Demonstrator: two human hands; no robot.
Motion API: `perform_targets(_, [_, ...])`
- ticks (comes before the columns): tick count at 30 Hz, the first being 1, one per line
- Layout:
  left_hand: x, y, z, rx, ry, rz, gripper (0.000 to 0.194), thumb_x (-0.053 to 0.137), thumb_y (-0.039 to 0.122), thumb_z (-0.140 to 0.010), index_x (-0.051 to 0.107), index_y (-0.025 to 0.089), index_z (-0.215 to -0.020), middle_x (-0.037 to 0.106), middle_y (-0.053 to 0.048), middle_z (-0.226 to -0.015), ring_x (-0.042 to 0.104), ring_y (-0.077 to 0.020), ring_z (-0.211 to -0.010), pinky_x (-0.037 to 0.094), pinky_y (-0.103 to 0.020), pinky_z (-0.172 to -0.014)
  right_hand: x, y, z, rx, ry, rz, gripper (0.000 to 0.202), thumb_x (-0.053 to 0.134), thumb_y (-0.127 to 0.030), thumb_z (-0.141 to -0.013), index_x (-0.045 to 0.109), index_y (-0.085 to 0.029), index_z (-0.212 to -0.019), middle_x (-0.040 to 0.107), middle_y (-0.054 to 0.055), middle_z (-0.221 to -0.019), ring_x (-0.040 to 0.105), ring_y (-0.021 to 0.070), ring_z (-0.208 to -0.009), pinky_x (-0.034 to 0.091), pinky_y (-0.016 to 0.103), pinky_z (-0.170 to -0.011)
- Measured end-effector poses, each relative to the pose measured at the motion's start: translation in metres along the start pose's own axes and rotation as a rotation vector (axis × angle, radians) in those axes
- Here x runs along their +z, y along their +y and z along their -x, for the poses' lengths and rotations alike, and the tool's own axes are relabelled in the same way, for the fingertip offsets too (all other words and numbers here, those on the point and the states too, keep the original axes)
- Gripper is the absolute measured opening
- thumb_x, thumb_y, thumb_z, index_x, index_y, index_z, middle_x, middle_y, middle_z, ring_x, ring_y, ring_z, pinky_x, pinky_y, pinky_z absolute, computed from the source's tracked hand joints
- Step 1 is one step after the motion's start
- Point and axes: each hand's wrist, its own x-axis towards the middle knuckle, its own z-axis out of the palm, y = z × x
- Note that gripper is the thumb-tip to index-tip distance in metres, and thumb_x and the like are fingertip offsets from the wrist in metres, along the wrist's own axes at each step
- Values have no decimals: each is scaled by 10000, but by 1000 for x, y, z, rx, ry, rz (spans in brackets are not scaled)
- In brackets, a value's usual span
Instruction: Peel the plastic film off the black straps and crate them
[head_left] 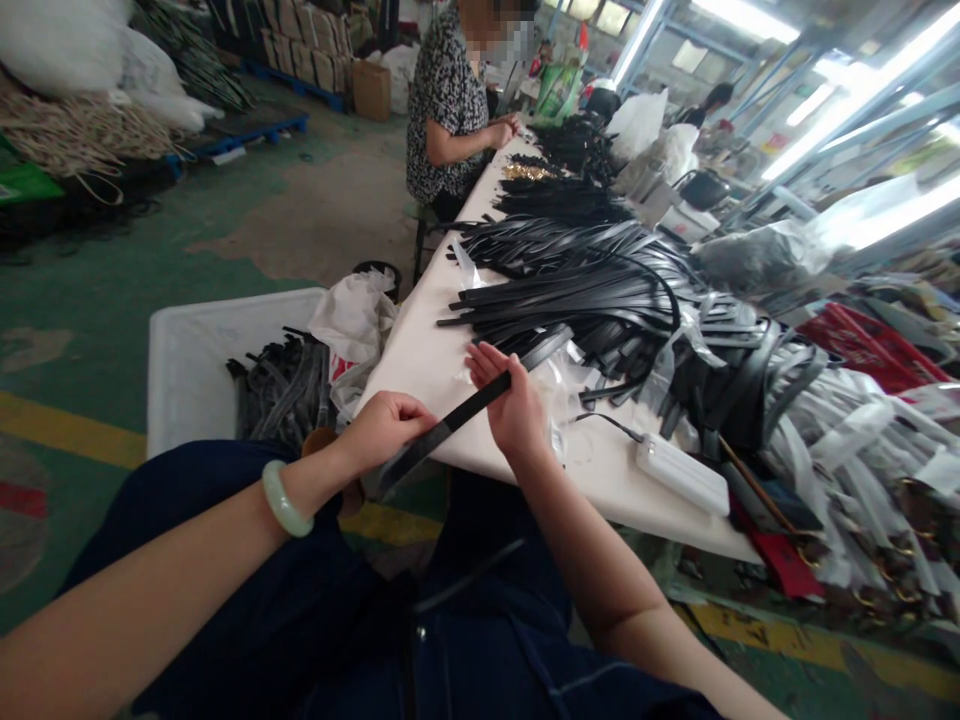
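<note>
A flat black strap runs slantwise between my two hands over the near edge of the table. My left hand pinches it near its lower end, thumb and fingers together. Higher up, the strap crosses the palm of my right hand, held under the thumb while the other fingers stretch out. Just beyond my right hand lies a large pile of similar black straps. Clear plastic wrapping rests beside that hand.
On the white table are a white power strip and more bundled straps. Left of it stands a white bin with dark strips and a plastic bag. A person sits farther along the table's left side.
</note>
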Motion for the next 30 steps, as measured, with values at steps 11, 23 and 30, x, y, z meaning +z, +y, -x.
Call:
perform_targets(11, [0,7,0,33,-5,-41,252,656,357,-715,677,115,-648,565,1,-547,452,-97,-515,322,-217,-510,9,-35,3,-253,-20,155,488,362,-540,-966,676,-191,-1097,647,102,-1242,617,246,-1156,455,457,-1034])
perform_targets(23, [9,-4,-3,-47,-24,203,269,653,371,-691,624,112,-622,444,44,-457,318,-57,-428,210,-196,-429,13,34,38,-413,-197,759,544,441,-436,-966,401,-210,-1459,434,111,-1476,456,251,-1334,355,459,-1126])
perform_targets(30, [12,9,-1,51,-20,153,287,675,381,-694,619,108,-625,480,35,-506,345,-54,-456,233,-194,-446,13,12,40,-428,-134,595,421,348,-400,-1000,573,-179,-1281,631,115,-1269,600,228,-1183,456,428,-1046])
